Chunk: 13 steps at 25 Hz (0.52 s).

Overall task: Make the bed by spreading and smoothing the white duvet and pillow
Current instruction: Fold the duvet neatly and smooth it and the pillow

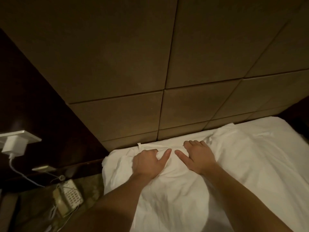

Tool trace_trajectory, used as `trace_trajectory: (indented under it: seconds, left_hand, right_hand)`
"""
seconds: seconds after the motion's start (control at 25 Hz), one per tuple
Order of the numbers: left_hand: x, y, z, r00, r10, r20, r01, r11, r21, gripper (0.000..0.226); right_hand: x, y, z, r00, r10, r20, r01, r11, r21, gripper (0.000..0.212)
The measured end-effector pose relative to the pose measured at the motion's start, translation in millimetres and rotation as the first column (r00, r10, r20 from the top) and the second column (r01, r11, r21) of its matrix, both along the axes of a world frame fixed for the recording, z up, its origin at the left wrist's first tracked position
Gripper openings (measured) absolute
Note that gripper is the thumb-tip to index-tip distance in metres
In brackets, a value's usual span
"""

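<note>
Pillow: the white pillow (175, 180) lies at the head of the bed, lower centre of the frame, against the padded headboard (133, 72).
Left hand: the left hand (148, 162) presses on the pillow's upper left part; its fingers curl into bunched cloth, thumb stretched toward the centre.
Right hand: the right hand (198, 157) lies flat on the pillow just beside it, fingers spread, gripping nothing.
Duvet: the white duvet (267, 164) covers the right part of the frame and looks fairly even.
Progress: I judge the pillow placed but creased near the left hand; smoothing remains.
Surroundings: a telephone (69, 197) sits lower left, a wall charger (12, 144) plugged in above it.
</note>
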<state>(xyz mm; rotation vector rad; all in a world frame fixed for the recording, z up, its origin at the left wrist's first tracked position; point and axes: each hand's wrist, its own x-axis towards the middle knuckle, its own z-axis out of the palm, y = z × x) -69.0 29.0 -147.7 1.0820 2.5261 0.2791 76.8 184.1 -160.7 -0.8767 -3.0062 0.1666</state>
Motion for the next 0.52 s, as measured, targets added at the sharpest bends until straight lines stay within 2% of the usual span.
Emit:
trace_trajectory:
  seconds: [0.12,0.24,0.32,0.44,0.52]
  left_hand:
    - [25,-23,57,0.997,-0.047,-0.059,0.051,0.996,0.074,0.076]
    - [59,-48,125,0.979,-0.113,-0.169,0.143,0.973,0.182,0.089]
    - [101,-74,178,0.950,-0.169,-0.262,0.233,0.943,0.238,0.090]
    - [188,-121,243,0.925,-0.269,-0.268,0.342,0.898,0.277,0.083]
    - [249,-153,262,0.921,-0.316,-0.229,0.377,0.871,0.314,0.078]
  right_hand:
    - [31,-27,68,0.991,-0.068,-0.114,0.072,0.997,0.029,0.065]
    - [75,-53,145,0.986,-0.092,-0.141,0.108,0.988,0.108,0.070]
    - [126,-83,200,0.977,-0.101,-0.187,0.132,0.978,0.163,0.069]
    - [225,-142,264,0.968,-0.099,-0.232,0.153,0.962,0.227,0.072]
    - [293,-185,284,0.965,-0.130,-0.229,0.182,0.959,0.219,0.077]
